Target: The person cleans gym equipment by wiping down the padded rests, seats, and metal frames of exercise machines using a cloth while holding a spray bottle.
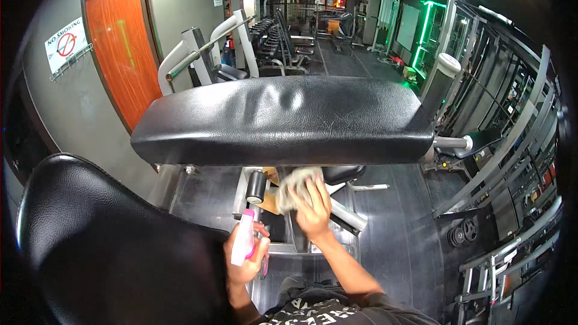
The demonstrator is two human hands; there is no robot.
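My left hand (245,268) is closed around a spray bottle (243,238) with a white and pink trigger head; the bottle's body is mostly hidden. In my right hand (314,215) is a crumpled, light grey-beige cloth (295,189), with my fingers pressed over it. The cloth is just below the front edge of a long black padded cushion (277,120), and whether it touches the cushion I cannot tell. Creases and shiny patches show on the cushion's top. Close to my left hand stands a large black padded backrest (120,241).
A black roller pad (256,187) and a metal frame lie below the cushion. A post with a white cap (448,65) rises at its right end. Weight plates (462,232) and racks stand to the right. Behind are a wooden door (123,48) and a dumbbell rack (265,39).
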